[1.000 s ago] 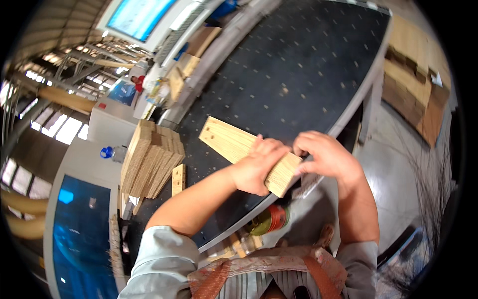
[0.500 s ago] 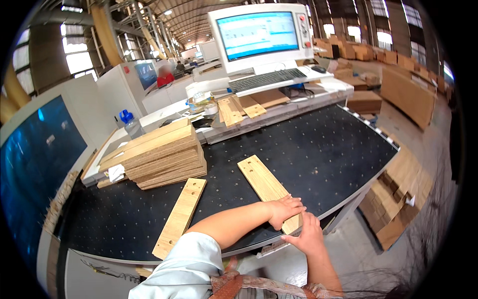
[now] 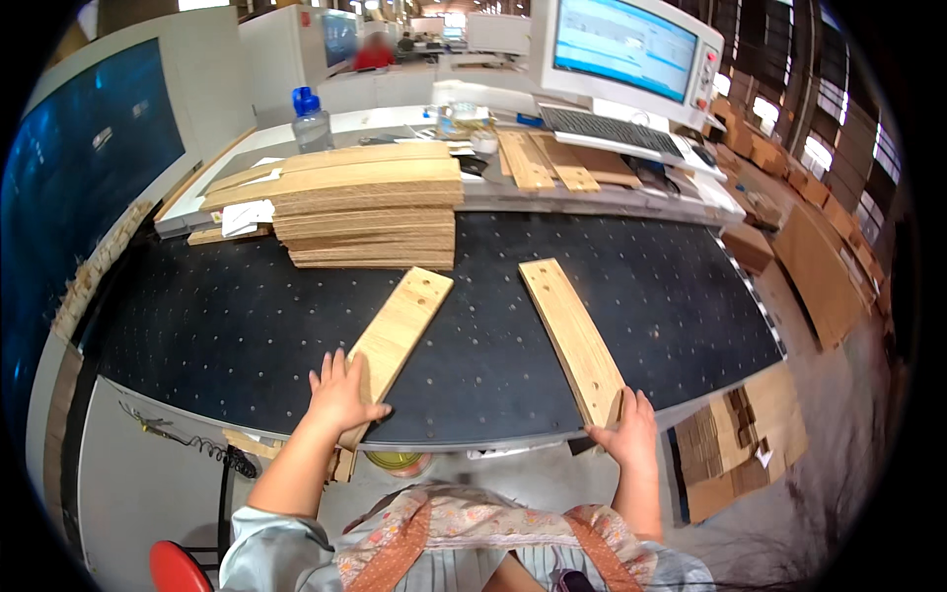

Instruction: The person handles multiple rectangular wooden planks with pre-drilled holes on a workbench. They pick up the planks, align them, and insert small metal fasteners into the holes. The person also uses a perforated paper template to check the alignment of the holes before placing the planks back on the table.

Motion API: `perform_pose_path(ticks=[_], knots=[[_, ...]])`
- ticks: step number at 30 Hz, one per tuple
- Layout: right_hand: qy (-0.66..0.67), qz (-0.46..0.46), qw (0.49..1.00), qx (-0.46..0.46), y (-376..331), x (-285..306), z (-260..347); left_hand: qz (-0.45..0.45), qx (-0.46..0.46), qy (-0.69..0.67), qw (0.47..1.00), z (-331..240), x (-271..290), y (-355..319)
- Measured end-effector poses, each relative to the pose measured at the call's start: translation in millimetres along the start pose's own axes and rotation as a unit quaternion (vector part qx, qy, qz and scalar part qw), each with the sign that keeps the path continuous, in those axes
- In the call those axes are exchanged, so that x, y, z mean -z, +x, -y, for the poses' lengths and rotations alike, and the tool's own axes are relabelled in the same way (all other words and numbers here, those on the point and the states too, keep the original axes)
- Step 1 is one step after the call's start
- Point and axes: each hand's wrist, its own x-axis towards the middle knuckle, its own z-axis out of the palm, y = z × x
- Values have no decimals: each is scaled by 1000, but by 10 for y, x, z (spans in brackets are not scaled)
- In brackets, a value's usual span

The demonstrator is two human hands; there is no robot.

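Note:
Two pale wooden boards with drilled holes lie at a slant on the black perforated table point(image 3: 483, 345), their far ends closer together than their near ends. My left hand point(image 3: 338, 398) is laid across the near end of the left board point(image 3: 402, 326), fingers on its outer side and thumb past the inner edge. At the right board point(image 3: 572, 335), my right hand point(image 3: 628, 429) grips the near end, with fingers along the right edge and the thumb at the end edge. The palm sides of both hands are hidden.
A tall stack of boards point(image 3: 365, 222) stands behind the left board. Beyond are a blue-capped bottle point(image 3: 312, 128), loose boards point(image 3: 547, 163), a keyboard point(image 3: 612, 133) and a monitor point(image 3: 626, 44). Cardboard point(image 3: 725, 459) lies right of the table, and a red stool point(image 3: 180, 567) stands lower left.
My left hand has left the right board and now lies on the left board's near end. My right hand stays at the right board's near end. The view has shifted.

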Motion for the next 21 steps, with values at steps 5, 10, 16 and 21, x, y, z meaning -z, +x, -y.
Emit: perform_pose_path(ticks=[5,10,16,21], knots=[[22,-97,990,99,-11,245,487,-48,-42,-68,996,296,-287,19],[63,-70,968,231,-179,89,1147,-90,-169,-97,977,694,-551,280],[187,294,865,362,-812,-531,2271,-36,-252,-105,961,1352,-428,342],[206,333,848,358,-1120,-799,2842,5,-297,-106,949,1972,-207,417]])
